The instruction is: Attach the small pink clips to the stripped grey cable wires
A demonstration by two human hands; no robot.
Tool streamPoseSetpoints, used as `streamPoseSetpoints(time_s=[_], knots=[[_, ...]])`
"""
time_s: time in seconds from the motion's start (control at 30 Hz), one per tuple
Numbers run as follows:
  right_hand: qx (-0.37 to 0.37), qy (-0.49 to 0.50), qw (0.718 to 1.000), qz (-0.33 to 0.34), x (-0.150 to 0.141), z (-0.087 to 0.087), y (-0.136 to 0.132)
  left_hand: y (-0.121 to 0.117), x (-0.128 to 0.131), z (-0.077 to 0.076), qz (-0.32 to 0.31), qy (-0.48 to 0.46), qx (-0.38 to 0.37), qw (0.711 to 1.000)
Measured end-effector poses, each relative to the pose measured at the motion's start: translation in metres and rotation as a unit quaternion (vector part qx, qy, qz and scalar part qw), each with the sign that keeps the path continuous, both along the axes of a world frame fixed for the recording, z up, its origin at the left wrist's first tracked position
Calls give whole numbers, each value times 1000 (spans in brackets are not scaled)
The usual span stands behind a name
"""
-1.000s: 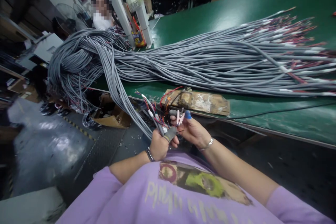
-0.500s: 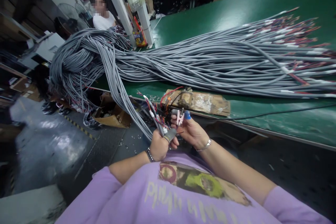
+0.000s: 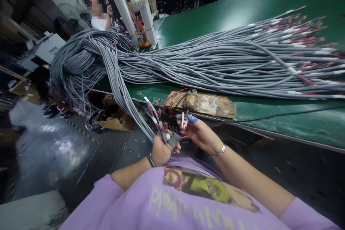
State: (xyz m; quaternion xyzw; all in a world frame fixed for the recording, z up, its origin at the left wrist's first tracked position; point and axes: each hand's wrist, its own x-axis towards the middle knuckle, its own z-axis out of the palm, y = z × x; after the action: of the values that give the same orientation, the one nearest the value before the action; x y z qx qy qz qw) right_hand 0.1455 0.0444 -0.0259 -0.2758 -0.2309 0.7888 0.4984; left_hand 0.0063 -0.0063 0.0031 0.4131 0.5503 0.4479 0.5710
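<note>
My left hand (image 3: 162, 152), low in front of my shirt, is closed round several grey cables (image 3: 152, 134). A grey cover sits on its thumb. The cables' stripped ends (image 3: 164, 126) fan out above the fist as thin coloured wires with white sleeves. Just to the right, my right hand (image 3: 201, 134) is closed, its fingertips pinching a small pale pink clip (image 3: 184, 120). Blue wrapping covers one of that hand's fingertips. Some coloured wires run between the two hands; whether the right fingers touch them I cannot tell.
A large bundle of grey cables (image 3: 194, 63) lies along the green table (image 3: 283, 122). Nearer stands a worn wooden block (image 3: 212, 105) with wires attached, at the table's front edge. An open cardboard box (image 3: 115, 116) is below. Another person (image 3: 99, 21) is beyond a white post (image 3: 121, 3).
My right hand has turned slightly, its wrist shifting right, with the pink clip still at its fingertips. The wire ends above my left hand have shifted a little. The other person has raised a hand.
</note>
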Motion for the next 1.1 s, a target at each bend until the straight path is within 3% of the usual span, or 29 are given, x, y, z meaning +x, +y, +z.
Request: streamPoseSetpoints(time_s=[0.3, 0.6, 0.83, 1.1], knots=[[-35, 34, 999, -10, -3, -6, 3, 6, 6, 5, 34, 19, 54, 998], [-59, 69, 995, -34, -10, -8, 4, 9, 13, 4, 40, 18, 31, 999], [-116, 111, 985, -57, -12, -7, 3, 7, 13, -1, 36, 25, 18, 999], [-106, 131, 985, -48, -11, -11, 2, 6, 15, 7, 39, 21, 9, 999]])
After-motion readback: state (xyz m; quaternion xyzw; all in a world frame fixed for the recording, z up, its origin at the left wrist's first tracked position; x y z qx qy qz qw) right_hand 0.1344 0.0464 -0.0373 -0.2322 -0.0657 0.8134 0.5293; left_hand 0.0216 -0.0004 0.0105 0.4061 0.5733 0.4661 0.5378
